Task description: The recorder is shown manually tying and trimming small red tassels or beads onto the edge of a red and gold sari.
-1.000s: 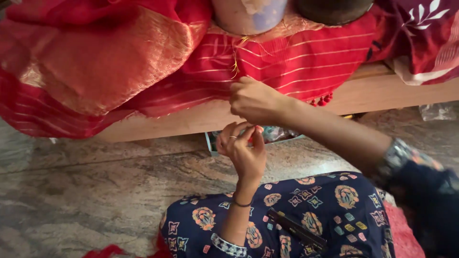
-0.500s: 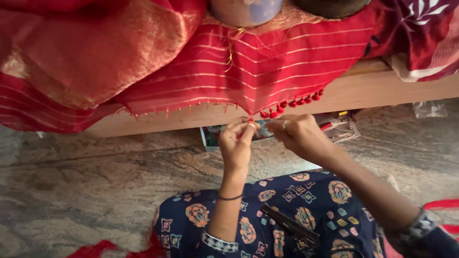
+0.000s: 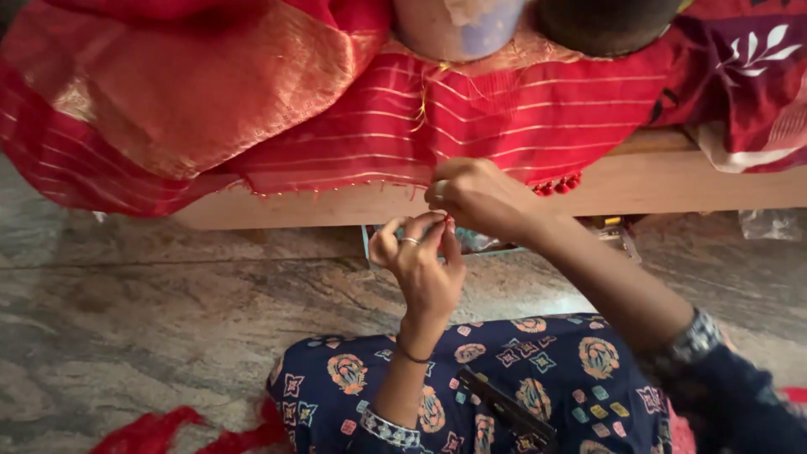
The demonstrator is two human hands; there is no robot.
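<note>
up close, both hands meet at the hem of the red striped sari point(image 3: 521, 118) that hangs over the wooden bed edge point(image 3: 672, 181). the right hand point(image 3: 479, 197) is closed, pinching the hem just beside a row of small red tassels point(image 3: 556, 184). the left hand point(image 3: 420, 265), ring on one finger, has its fingertips drawn together just below, touching the right hand; what they pinch is too small to tell. red thread scraps point(image 3: 160, 429) lie on the stone floor point(image 3: 168, 311).
</note>
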